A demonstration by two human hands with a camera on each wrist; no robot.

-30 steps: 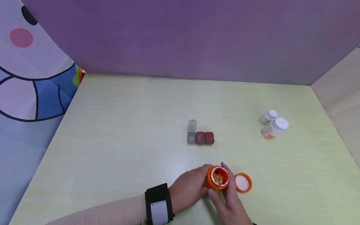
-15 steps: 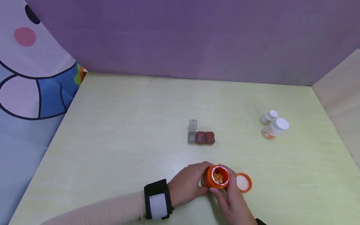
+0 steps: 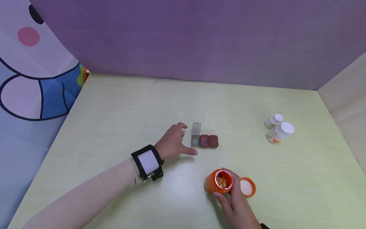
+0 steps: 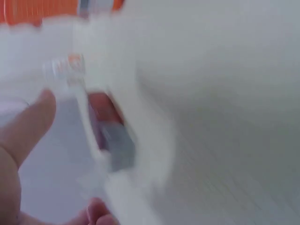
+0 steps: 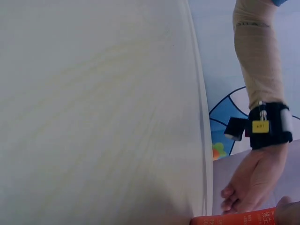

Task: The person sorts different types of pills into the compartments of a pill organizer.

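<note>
My right hand [image 3: 237,203] grips an orange pill bottle [image 3: 211,183], its uncapped mouth tilted up toward the head camera and showing pale orange tablets inside. In the right wrist view the bottle [image 5: 239,218] lies along the lower edge. My left hand [image 3: 173,141] holds nothing; its thumb and fingers are spread beside the left end of a small pill box [image 3: 204,140]. That box has a grey compartment with its clear lid [image 3: 196,128] flipped back, and two reddish compartments with lids down. The left wrist view is blurred, showing the pill box [image 4: 119,145] between thumb and fingers.
An orange bottle cap [image 3: 247,187] lies inner side up, just right of the right hand. Two white bottles, a small one [image 3: 273,121] and a larger one [image 3: 279,132], stand together at the right. A purple wall [image 3: 200,41] borders the table's back edge.
My left hand has let go of the orange pill bottle and moved forward and left to beside the pill box. The right hand keeps the bottle in nearly the same place.
</note>
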